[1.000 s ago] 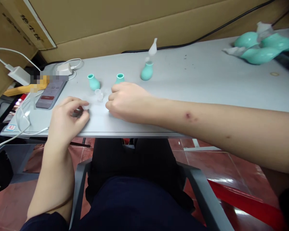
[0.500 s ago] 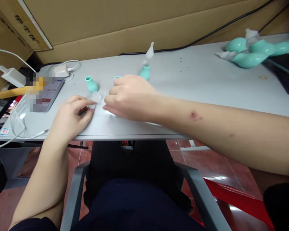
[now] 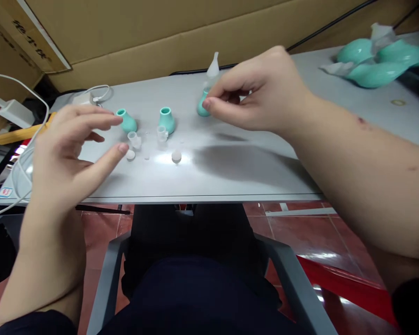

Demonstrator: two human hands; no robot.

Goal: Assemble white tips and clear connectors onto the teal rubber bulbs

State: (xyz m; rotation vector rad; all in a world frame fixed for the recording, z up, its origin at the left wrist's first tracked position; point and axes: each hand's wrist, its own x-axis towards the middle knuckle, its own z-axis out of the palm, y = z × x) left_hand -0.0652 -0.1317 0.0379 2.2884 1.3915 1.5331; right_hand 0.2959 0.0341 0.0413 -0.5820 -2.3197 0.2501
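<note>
My left hand (image 3: 77,149) hovers over the table's left part, thumb and fingers apart, holding nothing. Close to its fingertips are a teal rubber bulb (image 3: 128,123), a small clear plastic cup (image 3: 134,140) and a small white disc (image 3: 130,155). A second teal bulb (image 3: 167,121) stands at the middle with another clear cup (image 3: 162,134) before it; a round whitish disc (image 3: 176,157) lies nearer me. My right hand (image 3: 254,93) has thumb and index finger pinched in front of a third teal bulb (image 3: 203,109). Anything in that pinch is hidden. Behind it rises a translucent pointed nozzle (image 3: 213,69).
Several teal bulbs with whitish tips (image 3: 377,74) lie at the far right. A white charger (image 3: 16,113) and cables are at the left. Cardboard (image 3: 153,32) walls the back of the grey table (image 3: 212,181). A thin tan ring (image 3: 398,102) lies at right.
My right hand has moved right and up from the second bulb to the third. My left hand has lifted away from the small disc and opened, moving left.
</note>
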